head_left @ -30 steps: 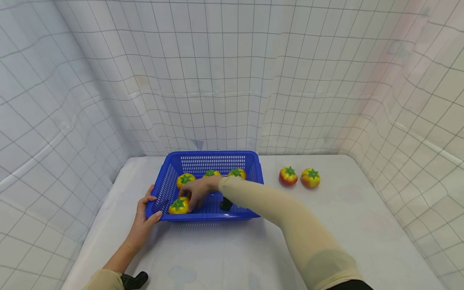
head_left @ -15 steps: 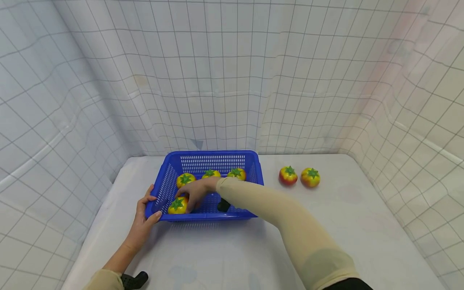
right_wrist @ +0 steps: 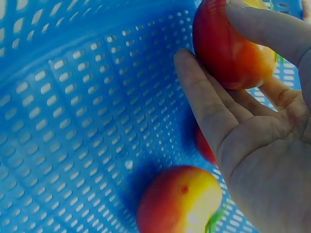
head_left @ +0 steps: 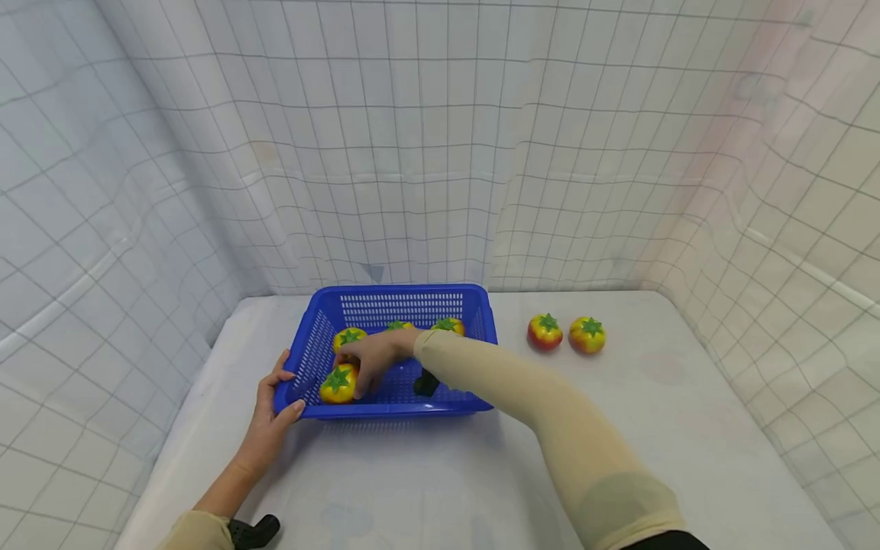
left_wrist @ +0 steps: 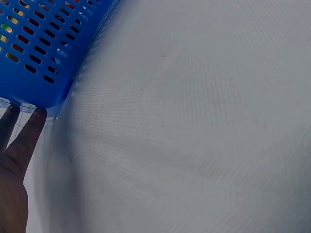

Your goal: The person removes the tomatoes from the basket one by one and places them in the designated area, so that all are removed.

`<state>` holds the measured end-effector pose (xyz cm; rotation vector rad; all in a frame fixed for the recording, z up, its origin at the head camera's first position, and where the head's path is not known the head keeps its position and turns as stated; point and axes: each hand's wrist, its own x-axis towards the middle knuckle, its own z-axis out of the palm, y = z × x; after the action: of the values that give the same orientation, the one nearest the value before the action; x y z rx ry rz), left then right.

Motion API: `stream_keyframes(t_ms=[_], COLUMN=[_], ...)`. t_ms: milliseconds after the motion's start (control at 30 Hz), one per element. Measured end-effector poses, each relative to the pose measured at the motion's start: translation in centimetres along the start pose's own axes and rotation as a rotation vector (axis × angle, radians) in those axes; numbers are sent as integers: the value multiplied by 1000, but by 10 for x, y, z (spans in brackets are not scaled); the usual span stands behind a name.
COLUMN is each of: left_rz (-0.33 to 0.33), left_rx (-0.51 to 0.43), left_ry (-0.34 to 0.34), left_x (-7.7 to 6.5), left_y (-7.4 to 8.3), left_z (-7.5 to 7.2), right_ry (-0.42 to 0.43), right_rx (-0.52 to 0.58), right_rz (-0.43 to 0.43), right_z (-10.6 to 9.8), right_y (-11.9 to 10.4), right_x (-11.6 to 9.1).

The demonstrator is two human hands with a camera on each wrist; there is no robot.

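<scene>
A blue plastic basket (head_left: pixel 406 410) with slotted walls stands on the white-covered table. My left hand (head_left: pixel 264 420) grips its front left corner, thumb over the rim and fingers along the left side; two of those fingers (left_wrist: pixel 30 138) show against the basket in the left wrist view. Inside the basket, my right hand (head_left: pixel 373 359) holds a yellow-and-red persimmon (head_left: pixel 338 384) with a green leafy top, near the front left corner. Thumb and fingers lie around this fruit (right_wrist: pixel 228 53) in the right wrist view. Another persimmon (head_left: pixel 348 337) sits just behind, partly covered by the hand.
Farther back in the basket are two more persimmons, one at the middle (head_left: pixel 400 325) and one toward the right (head_left: pixel 448 326), partly behind the right arm. Two persimmons, a redder one (head_left: pixel 545 333) and a yellower one (head_left: pixel 587 336), lie on the table to the right. Gridded white curtains (head_left: pixel 440 153) enclose the table.
The persimmon in my right hand has come up slightly and tilted a little. My left hand keeps its grip on the basket corner. The basket stays in place.
</scene>
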<state>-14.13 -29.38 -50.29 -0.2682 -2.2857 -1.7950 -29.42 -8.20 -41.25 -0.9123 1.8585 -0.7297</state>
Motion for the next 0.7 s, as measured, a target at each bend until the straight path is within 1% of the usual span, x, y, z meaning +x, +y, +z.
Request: stream_keyframes(t_ms=[167,400,533,700], left_rz=[-18,-32,-29,-32], left_rx=[-1,12,0,-5], left_ry=[2,-10,-8,-5], left_x=[0,-2,-2,0], left_y=[0,-3,-3,-3], left_z=[-1,-1,0,0], right_ry=[40,59,71,87], right_rx=[4,54,75,39], right_rz=[-8,-28,-33,-39], right_z=[-8,-17,-22,-32], right_y=[1,5,9,12], right_x=[-13,-30,-39,-52])
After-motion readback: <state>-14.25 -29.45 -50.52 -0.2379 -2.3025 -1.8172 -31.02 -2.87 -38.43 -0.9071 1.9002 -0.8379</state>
